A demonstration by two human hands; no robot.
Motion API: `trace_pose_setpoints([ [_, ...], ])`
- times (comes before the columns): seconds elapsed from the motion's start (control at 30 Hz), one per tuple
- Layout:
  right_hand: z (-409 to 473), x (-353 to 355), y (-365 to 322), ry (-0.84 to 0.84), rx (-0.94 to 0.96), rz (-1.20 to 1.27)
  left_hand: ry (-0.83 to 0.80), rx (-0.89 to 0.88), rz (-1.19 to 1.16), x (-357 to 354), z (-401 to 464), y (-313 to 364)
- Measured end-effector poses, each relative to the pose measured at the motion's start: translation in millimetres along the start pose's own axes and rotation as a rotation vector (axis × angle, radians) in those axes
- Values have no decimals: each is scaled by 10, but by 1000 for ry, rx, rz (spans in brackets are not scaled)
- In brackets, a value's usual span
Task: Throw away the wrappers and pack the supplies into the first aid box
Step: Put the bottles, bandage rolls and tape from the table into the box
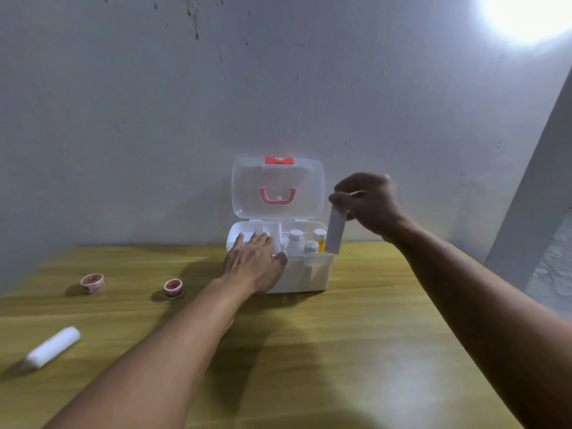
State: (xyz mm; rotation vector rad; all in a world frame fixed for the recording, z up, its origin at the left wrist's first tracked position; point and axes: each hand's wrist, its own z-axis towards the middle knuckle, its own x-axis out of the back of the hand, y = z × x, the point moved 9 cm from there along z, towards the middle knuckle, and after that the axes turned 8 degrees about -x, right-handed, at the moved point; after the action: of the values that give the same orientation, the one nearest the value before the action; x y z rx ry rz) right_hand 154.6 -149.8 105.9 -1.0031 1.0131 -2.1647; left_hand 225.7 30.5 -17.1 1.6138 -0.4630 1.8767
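Observation:
A white first aid box [309,274] stands open on the wooden table, its clear lid [277,187] with a pink handle raised against the wall. Inside on the right stand white bottles [295,241] and a yellow one [321,239]. My left hand [253,261] lies flat, fingers spread, on the box's front left rim. My right hand [368,202] holds a white bandage roll [335,230] upright by its top, just above the box's right edge. Another white bandage roll [52,346] lies at the table's left front. Two pink tape rolls [92,282] [174,288] sit left of the box.
A grey wall rises straight behind the table [340,351]. Bright light glares at the top right. The table's right edge falls away to a grey floor [551,274].

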Motion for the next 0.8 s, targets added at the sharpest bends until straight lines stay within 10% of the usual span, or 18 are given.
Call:
trace_pose_setpoints([
  [0.53, -356, 58, 21, 391, 406, -92, -17, 3, 27, 6, -14, 19],
  [0.8, -412, -210, 263, 226, 367, -125, -3, 7, 26, -18, 11, 2],
])
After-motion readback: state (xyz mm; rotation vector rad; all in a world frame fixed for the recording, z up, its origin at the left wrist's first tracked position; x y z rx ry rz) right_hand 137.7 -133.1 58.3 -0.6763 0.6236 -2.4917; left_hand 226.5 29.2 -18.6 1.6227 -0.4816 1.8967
